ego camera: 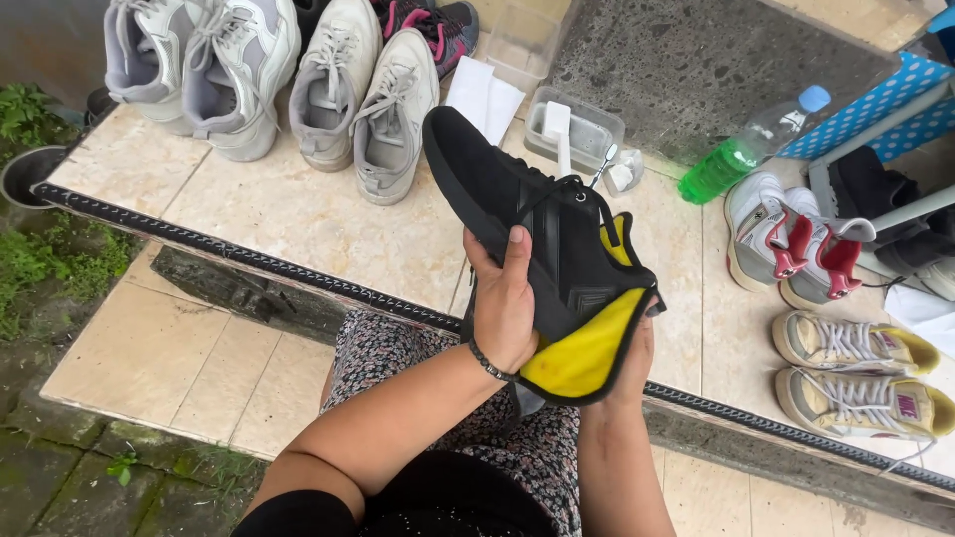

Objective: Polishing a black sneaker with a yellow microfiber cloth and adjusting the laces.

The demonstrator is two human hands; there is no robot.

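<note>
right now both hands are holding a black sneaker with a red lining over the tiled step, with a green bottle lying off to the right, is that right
Not quite: the lining is yellow, not red. The head view shows the left hand and the right hand holding the black sneaker, its yellow lining showing at the heel opening. The rest stands: it is held over the tiled step, and the green bottle lies off to the right.

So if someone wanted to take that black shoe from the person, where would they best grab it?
Probably the toe end of the black shoe, coming from the upper left. It sticks out free, while the left hand clasps the middle and the right hand supports the heel.
</note>
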